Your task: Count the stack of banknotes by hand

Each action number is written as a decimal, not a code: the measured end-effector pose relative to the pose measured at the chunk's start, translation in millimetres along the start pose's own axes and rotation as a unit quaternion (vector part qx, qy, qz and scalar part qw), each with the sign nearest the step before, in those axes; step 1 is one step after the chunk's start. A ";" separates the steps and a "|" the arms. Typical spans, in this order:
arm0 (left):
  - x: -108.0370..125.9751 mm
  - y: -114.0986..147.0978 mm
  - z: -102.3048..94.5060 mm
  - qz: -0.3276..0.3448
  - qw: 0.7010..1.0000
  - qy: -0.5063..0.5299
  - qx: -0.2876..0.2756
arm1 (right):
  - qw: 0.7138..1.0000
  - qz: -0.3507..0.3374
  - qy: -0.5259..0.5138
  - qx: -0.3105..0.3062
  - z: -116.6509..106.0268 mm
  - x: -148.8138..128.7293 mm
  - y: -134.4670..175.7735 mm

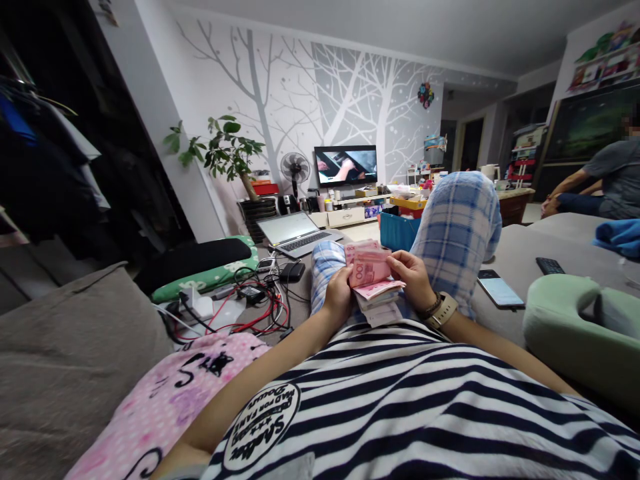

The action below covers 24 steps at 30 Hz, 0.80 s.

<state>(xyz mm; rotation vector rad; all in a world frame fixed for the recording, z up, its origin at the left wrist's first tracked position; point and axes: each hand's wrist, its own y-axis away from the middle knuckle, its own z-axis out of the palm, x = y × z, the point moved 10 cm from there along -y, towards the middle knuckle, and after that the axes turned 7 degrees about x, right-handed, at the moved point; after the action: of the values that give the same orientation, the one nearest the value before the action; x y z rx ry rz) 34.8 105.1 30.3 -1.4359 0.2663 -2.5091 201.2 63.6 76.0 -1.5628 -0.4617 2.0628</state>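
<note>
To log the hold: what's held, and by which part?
Pink banknotes, by the left edge in the left grip and the right edge in the right grip.

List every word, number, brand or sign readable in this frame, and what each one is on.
"100": on the pink banknote between the left hand and right hand.
"MAD FOR FAME": on the round badge of the striped shirt, turned sideways; its larger lettering is not surely readable.
Too small or blurred to read: any text on the television, laptop and phone.
</note>
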 end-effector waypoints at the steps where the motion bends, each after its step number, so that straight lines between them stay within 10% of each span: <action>1: 0.2 0.2 0.4 0.000 1.000 -0.001 -0.002 | 1.000 0.002 -0.001 0.000 0.0 0.1 0.1; 24: 6.3 6.2 4.9 -0.016 1.000 0.015 0.008 | 1.000 0.001 -0.003 -0.016 2.4 -2.8 -0.1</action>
<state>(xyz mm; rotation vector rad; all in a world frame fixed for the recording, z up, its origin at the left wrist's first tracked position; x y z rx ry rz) 36.7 97.1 36.2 -1.4101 0.2304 -2.5544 199.5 62.1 78.9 -1.5779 -0.4981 2.0719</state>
